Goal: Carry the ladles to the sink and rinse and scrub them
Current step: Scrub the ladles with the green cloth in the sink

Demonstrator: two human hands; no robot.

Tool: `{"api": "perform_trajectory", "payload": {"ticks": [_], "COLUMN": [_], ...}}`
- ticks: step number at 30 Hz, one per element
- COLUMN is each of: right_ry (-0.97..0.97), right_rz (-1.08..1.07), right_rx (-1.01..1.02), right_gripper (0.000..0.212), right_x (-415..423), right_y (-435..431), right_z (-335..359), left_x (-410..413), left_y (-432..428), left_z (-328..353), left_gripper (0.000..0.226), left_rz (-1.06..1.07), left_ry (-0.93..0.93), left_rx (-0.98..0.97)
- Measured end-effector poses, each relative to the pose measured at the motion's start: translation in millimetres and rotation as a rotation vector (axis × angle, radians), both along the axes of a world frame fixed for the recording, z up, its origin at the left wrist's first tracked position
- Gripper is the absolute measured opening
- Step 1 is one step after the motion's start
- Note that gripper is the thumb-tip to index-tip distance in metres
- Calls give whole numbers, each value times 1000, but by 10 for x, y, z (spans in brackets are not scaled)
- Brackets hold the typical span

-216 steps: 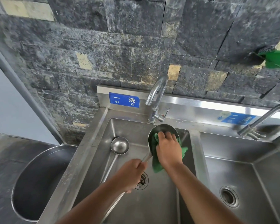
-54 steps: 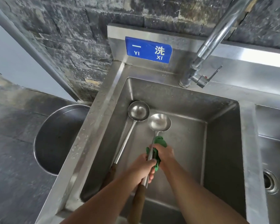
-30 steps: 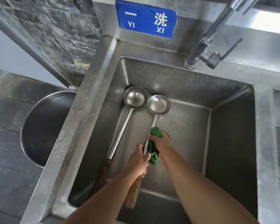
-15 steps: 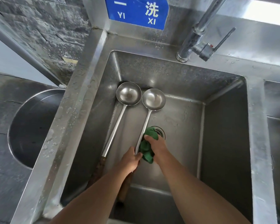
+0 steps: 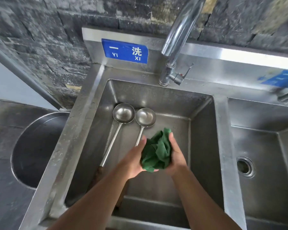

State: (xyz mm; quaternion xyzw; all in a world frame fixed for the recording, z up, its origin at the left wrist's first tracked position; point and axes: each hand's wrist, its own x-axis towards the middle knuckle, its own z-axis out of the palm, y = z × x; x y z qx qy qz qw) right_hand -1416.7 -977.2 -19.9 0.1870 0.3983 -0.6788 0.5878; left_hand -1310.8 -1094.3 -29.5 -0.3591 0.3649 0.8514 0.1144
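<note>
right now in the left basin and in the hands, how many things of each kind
ladles: 2, one on the left and one on the right, lying side by side
green cloth: 1, bunched between the left hand and right hand
total: 3

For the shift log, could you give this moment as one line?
both ladles in sink | left hand and right hand bunch green cloth | tap dry

A commercial kitchen's wash-up corner, by the look of it. A steel double sink (image 5: 220,146) carries a blue basin label (image 5: 125,50) and a tall tap (image 5: 175,47). Rough dark stone wall (image 5: 40,30) behind, big steel pot (image 5: 32,146) beside.
</note>
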Motion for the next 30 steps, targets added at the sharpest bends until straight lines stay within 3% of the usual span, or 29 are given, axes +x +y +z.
{"api": "perform_trajectory", "payload": {"ticks": [2, 7, 9, 12, 14, 17, 22, 25, 30], "right_ry": [99, 293, 362, 424, 447, 450, 572, 611, 541], "right_rz": [31, -122, -122, -84, -107, -187, -223, -234, -241], "right_rx": [-30, -33, -36, 103, 206, 244, 383, 437, 590], "right_gripper": [78, 66, 55, 34, 20, 11, 22, 28, 43], "right_x": [-89, -387, -443, -596, -762, -1080, -1547, -1767, -1951], "right_y": [113, 452, 570, 780, 957, 1306, 1740, 1898, 2106], "right_z": [254, 590, 679, 711, 699, 725, 680, 560, 123], "left_x": [-56, -398, -571, -842, -988, -1220, -1584, -1749, -1885], "left_y": [52, 188, 250, 422, 550, 748, 1128, 1313, 1565], "left_z": [232, 673, 796, 969, 1011, 1008, 806, 626, 175], "left_gripper": [50, 7, 12, 25, 36, 18, 13, 23, 21], "left_rz": [-62, -20, -32, -196, -202, -54, -126, -113, 6], "left_ry": [70, 122, 94, 97, 112, 68, -46, -86, -174], "left_rx": [-57, -515, -786, -951, -932, -780, -678, -530, -361]}}
